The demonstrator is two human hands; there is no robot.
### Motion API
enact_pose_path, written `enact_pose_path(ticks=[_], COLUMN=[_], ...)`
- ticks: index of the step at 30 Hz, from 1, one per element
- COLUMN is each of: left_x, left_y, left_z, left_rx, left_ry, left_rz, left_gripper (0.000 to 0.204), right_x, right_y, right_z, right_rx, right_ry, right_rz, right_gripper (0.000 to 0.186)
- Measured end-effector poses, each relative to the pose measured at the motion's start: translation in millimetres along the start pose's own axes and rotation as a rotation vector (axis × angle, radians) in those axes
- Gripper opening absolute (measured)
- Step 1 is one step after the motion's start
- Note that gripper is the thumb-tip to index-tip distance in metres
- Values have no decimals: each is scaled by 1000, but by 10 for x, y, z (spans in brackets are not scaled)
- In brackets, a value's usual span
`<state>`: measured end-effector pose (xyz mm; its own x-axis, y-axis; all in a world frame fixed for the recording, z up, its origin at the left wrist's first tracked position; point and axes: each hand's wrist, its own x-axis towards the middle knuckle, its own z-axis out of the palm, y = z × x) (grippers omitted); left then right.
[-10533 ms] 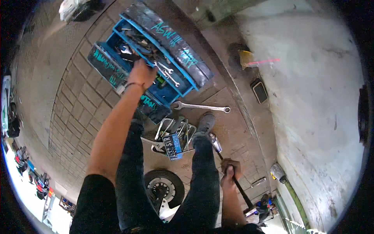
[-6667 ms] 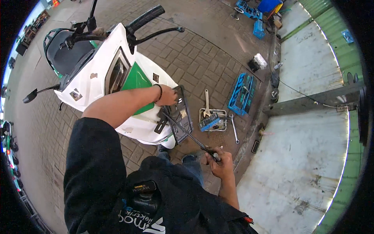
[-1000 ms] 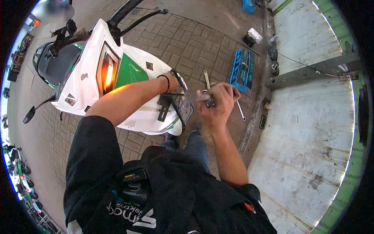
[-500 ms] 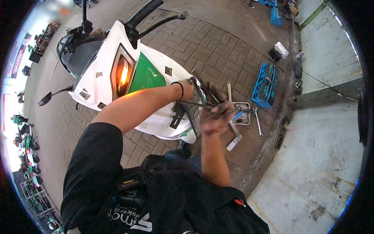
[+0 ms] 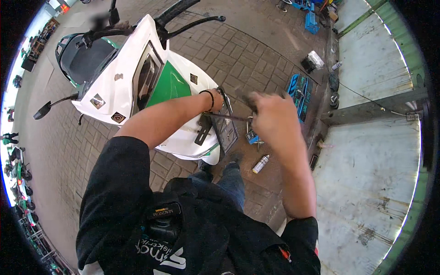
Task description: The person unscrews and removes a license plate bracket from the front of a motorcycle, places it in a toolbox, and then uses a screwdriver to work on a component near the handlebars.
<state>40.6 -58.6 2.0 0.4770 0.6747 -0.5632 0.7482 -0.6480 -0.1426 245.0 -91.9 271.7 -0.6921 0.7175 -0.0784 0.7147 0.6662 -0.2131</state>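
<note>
R hand (image 5: 270, 114) was motion-blurred; fingers (image 5: 254, 98) smeared, so grip on the thin rod (image 5: 229, 117) couldn't be made out. L hand (image 5: 219, 98) was mostly hidden behind its own wrist and the scooter's front panel (image 5: 183, 133); what it held couldn't be told. Rod's far end was lost under the R hand. Blue toolbox (image 5: 299, 89) contents were too small to tell. Small items by the spray can (image 5: 260, 163) were partly covered by the R hand. Scooter's (image 5: 137, 68) rear was cut off by the pic's rim.

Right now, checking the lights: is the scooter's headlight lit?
No, the headlight on the white scooter looks dark, with no glow.
</note>
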Motion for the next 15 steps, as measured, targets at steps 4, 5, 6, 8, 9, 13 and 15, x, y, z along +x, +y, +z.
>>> enact_pose_path(ticks=[4,5,6,8,9,13,15], left_x=[185,195,164,-92,-195,-300,-249], left_y=[-52,-74,10,102,86,46,49], left_z=[510,540,213,-342,-361,-371,-132], left_rx=[-83,-91,-13,85,95,-98,-75], left_ry=[136,171,139,44,-29,-117,-36], left_rz=[-8,1,38,66,51,25,-46], left_gripper=[35,39,36,31,29,31,28], right_x=[-4,10,45,66,62,-77,-119], right_y=[-158,-129,-80,-263,-379,-451,-141], right_z=[481,697,999,1518,1529,1253,1049], right_rx=[-34,27,315,1077,1381,1972,1787], right_ry=[811,1004,1161,1396,1315,768,406], right_rz=[-490,-568,-416,-202,-153,56,233], right_gripper=[23,24,26,34,37,44,42])
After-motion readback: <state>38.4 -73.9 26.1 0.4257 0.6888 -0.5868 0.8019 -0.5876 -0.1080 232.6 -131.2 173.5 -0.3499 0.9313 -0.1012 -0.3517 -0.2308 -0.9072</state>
